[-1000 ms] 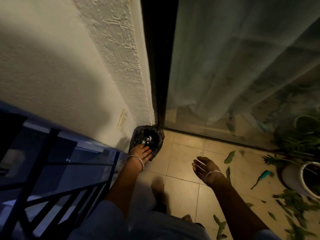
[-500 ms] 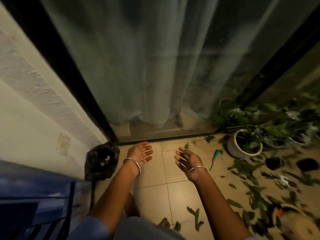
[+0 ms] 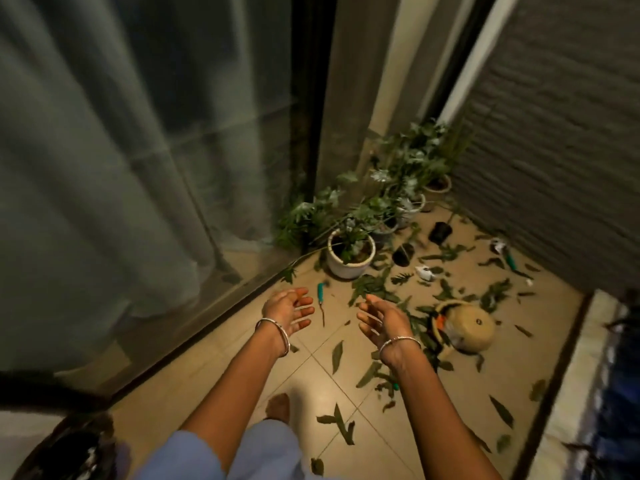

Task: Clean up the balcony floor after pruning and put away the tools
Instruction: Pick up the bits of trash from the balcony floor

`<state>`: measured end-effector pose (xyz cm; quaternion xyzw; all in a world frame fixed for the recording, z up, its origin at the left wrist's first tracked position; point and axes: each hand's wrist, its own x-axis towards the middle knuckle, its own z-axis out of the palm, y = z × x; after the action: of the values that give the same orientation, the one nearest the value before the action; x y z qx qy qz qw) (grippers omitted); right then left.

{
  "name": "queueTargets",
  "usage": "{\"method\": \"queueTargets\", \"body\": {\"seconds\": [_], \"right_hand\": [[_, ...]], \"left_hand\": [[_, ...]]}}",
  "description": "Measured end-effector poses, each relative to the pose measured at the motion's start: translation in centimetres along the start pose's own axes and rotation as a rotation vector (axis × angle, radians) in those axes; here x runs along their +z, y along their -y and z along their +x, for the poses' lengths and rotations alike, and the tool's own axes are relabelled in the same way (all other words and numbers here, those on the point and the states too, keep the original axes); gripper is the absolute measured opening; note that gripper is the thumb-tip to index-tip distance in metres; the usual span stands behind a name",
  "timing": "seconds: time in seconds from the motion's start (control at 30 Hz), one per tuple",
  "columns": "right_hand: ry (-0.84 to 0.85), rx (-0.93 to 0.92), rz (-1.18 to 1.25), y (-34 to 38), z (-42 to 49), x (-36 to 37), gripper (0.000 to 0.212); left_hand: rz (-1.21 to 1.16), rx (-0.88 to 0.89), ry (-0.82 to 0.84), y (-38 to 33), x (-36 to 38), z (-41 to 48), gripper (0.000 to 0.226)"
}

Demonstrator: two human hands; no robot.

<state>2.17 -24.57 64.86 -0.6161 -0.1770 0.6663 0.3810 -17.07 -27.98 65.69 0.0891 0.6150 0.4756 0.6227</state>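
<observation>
My left hand [image 3: 288,310] and my right hand [image 3: 380,317] reach forward over the tiled balcony floor [image 3: 242,368], palms facing each other, fingers loose, both holding nothing. Several cut green leaves [image 3: 337,351] lie scattered over the tiles, thickest right of my right hand. A teal-handled tool [image 3: 321,296] lies on the floor just beyond my left fingers. A second teal-handled tool [image 3: 510,262] lies far right near the wall. A black rubbish bag [image 3: 74,448] sits at the bottom left corner. A woven basket [image 3: 465,325] lies tipped on its side to the right.
Several potted plants stand in the far corner, the nearest in a white pot [image 3: 350,256]. Two small black pots [image 3: 403,253] lie beyond it. A glass door with a curtain [image 3: 138,188] runs along the left, a ribbed wall [image 3: 554,150] on the right, a ledge [image 3: 561,393] at the right edge.
My view has swung right, from the bag by the wall to the littered floor. My left hand left the bag; both hands now reach forward, empty.
</observation>
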Motion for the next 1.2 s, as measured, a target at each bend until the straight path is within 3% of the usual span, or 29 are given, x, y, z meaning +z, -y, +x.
{"method": "queueTargets", "body": {"seconds": [0.5, 0.8, 0.97, 1.2], "right_hand": [[-0.358, -0.063, 0.364, 13.2, 9.6, -9.3, 0.018], [-0.473, -0.072, 0.54, 20.8, 16.6, -12.0, 0.013], [-0.57, -0.089, 0.567, 24.4, 20.5, -15.9, 0.025], [-0.691, -0.007, 0.61, 29.6, 29.8, -23.3, 0.021]], "left_hand": [[0.284, -0.132, 0.298, -5.9, 21.1, 13.2, 0.024], [0.443, -0.15, 0.352, -8.9, 31.3, 21.4, 0.024], [0.513, -0.181, 0.373, -8.4, 38.5, 26.8, 0.021], [0.55, -0.296, 0.368, -6.6, 50.0, 36.2, 0.019]]}}
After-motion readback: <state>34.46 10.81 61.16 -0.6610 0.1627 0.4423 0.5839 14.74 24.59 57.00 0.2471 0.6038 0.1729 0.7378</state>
